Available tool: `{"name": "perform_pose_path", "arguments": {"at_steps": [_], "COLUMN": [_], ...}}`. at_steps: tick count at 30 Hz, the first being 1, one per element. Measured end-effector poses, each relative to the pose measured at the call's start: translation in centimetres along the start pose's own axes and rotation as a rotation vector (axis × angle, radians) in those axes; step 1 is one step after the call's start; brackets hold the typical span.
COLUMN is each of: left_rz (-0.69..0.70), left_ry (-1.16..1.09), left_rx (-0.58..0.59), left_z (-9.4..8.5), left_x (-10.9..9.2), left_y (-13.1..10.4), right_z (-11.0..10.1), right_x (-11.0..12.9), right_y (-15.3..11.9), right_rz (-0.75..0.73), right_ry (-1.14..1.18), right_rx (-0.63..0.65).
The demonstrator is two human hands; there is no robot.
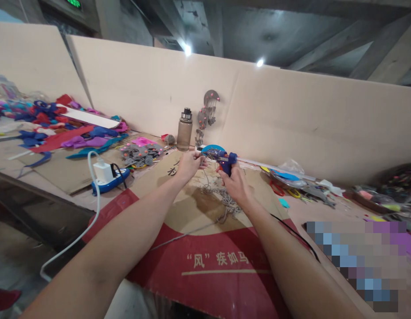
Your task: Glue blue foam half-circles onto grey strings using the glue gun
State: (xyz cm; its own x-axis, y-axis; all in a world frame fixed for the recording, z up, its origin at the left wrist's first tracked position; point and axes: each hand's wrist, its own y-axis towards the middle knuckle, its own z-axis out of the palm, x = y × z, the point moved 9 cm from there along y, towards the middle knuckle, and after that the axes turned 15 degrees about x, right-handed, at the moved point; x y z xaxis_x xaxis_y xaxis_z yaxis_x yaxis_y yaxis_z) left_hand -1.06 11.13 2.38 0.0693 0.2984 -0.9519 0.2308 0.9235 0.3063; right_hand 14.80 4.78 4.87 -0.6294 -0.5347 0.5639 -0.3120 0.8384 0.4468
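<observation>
My right hand (236,184) is wrapped round the handle of a blue glue gun (227,162), whose nozzle points left. A long pale glue stick (258,164) sticks out from its back. Close to the nozzle, my left hand (191,165) is pinched on something too small to make out. Grey cord (227,198) lies in a loose tangle below both hands, on a red and tan printed cardboard sheet (218,254). A blue disc (213,148) shows just behind the gun.
A brown bottle (184,130) stands by the upright board (275,110), near a hanging grey felt piece (207,113). Coloured felt scraps (72,135) and a blue power strip (108,184) with white cable lie left. Scissors (276,188) and trays sit right.
</observation>
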Motion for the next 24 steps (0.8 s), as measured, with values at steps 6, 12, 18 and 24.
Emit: {"name": "perform_pose_path", "arguments": {"at_steps": [6, 12, 18, 24], "left_rz": [0.028, 0.058, 0.061, 0.055], "left_ry": [0.037, 0.038, 0.035, 0.024], "left_rx": [0.0, 0.002, 0.003, 0.004], "left_z": [-0.17, -0.46, -0.49, -0.47], "left_x": [-0.06, 0.61, 0.71, 0.72], "left_y": [0.11, 0.61, 0.76, 0.75], "right_z": [-0.3, -0.26, -0.06, 0.14], "right_x": [0.78, 0.88, 0.83, 0.44], "right_y": [-0.1, -0.05, 0.09, 0.04], "right_rz": [-0.028, -0.051, -0.067, -0.021], "right_ry": [-0.044, -0.051, -0.032, -0.016], "right_rx": [-0.027, -0.037, -0.022, -0.005]}}
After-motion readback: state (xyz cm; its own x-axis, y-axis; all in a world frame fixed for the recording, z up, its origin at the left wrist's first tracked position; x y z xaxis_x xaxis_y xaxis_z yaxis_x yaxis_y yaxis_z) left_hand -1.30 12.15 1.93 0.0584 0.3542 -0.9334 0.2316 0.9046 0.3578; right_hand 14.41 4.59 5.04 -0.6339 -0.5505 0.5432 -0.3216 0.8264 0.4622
